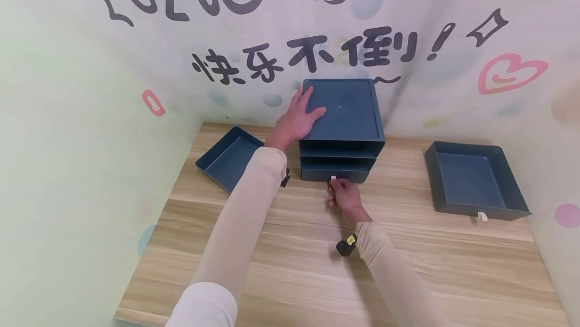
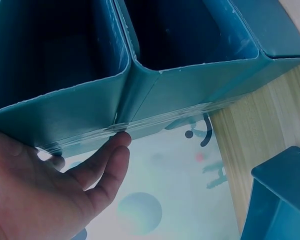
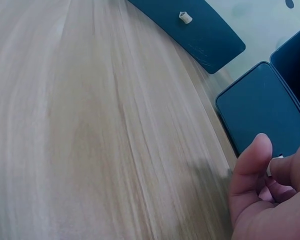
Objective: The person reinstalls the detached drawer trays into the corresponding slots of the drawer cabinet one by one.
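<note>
Fingers of the right hand (image 1: 345, 195) pinch the small white knob (image 1: 333, 179) on the front of the bottom drawer (image 1: 312, 174), the thumb and a bent finger closing round it from either side. That drawer sits in the lowest slot of a dark blue cabinet (image 1: 344, 110), which stands upright on the wooden table (image 1: 290, 251) close to the wall (image 1: 68, 115). Fingers of the left hand (image 1: 296, 118) are extended and hold nothing clasped: the hand rests against the cabinet's upper left edge, with the thumb laid on the top and, in the left wrist view, other fingertips touching its side. A strip of clear tape (image 2: 160, 120) runs along that side.

Above the bottom drawer, two slots face the person, dark inside. One loose drawer (image 1: 233, 155) lies on the table left of the cabinet, turned at an angle and partly hidden by the left arm. Another drawer (image 1: 476, 178) lies well apart to the right, its hollow facing up and a white handle (image 1: 482, 216) on the side nearest the person. Both forearms wear beige sleeves (image 1: 246, 211). Near the right cuff is a small black device (image 1: 346, 248) with a yellow mark. Behind everything, the wall carries large dark writing (image 1: 310, 52) and a pink heart (image 1: 487, 77).
</note>
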